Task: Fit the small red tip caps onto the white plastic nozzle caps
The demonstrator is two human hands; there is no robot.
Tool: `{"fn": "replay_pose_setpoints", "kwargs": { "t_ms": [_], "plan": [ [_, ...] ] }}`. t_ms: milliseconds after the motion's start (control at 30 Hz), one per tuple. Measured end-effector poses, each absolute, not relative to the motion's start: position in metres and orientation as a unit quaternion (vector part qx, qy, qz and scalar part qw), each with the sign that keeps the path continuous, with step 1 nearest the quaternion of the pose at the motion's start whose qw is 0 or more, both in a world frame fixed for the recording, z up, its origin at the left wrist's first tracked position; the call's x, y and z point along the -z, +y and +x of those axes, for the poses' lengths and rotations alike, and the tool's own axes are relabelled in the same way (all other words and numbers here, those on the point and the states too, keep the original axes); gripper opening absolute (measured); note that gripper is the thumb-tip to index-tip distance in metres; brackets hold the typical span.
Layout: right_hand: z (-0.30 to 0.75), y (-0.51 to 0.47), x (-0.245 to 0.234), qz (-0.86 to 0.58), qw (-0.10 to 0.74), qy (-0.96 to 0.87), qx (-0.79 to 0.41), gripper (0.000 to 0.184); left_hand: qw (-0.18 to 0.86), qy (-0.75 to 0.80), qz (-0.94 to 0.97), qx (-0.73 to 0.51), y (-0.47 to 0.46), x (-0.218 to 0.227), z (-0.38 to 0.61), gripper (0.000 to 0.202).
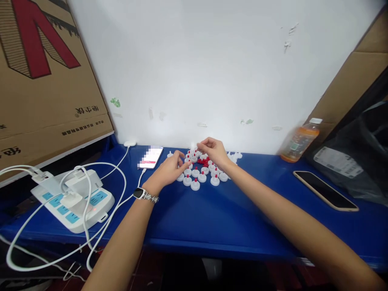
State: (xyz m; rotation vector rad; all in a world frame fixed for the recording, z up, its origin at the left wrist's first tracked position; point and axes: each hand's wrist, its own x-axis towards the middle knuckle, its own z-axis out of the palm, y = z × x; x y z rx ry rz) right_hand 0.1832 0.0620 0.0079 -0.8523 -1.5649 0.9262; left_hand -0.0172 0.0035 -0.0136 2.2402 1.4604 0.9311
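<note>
Several white round plastic caps [195, 185], many with red tips on top, stand in a cluster on the blue table near the wall. A small pile of loose red tips [203, 162] lies among them. Over the back of the cluster, my right hand [214, 152] is closed in a pinch, with a blurred white cap [193, 146] at its fingertips. At the cluster's left edge is my left hand [172, 167], its fingers curved and its thumb apart from the forefinger beside a red-tipped cap. Whether it touches that cap, I cannot tell.
A lit phone [150, 157] on a cable lies left of the caps. A white power strip [74, 202] with plugs and looping cables sits further left. On the right are a dark phone [325, 190], an orange drink bottle [300, 141] and a black plastic bag [357, 157].
</note>
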Motion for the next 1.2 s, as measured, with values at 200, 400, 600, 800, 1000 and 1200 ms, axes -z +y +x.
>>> {"fn": "replay_pose_setpoints", "kwargs": {
  "t_ms": [200,400,600,800,1000,1200],
  "plan": [
    [0.147,0.110,-0.002,-0.403,0.495,-0.725,-0.256,0.011,0.183,0.533,0.778,-0.277,0.006,0.015,-0.028,0.033],
    [0.121,0.129,-0.001,-0.401,0.283,-0.861,-0.132,0.006,0.219,0.530,0.772,-0.275,0.004,0.012,-0.028,0.029],
    [0.126,0.132,-0.011,-0.410,0.172,-0.887,-0.121,0.008,0.172,0.620,0.728,-0.236,0.008,0.012,-0.047,0.025],
    [0.105,0.129,-0.004,-0.431,0.216,-0.871,-0.096,0.032,0.178,0.667,0.696,-0.197,0.013,0.024,-0.058,0.023],
    [0.072,0.125,0.005,-0.424,0.192,-0.881,-0.085,0.018,0.152,0.666,0.702,-0.202,0.016,0.028,-0.059,0.021],
    [0.090,0.110,0.003,-0.389,0.355,-0.823,-0.214,0.014,-0.005,0.656,0.681,-0.324,0.011,0.023,-0.047,0.038]
  ]
}}
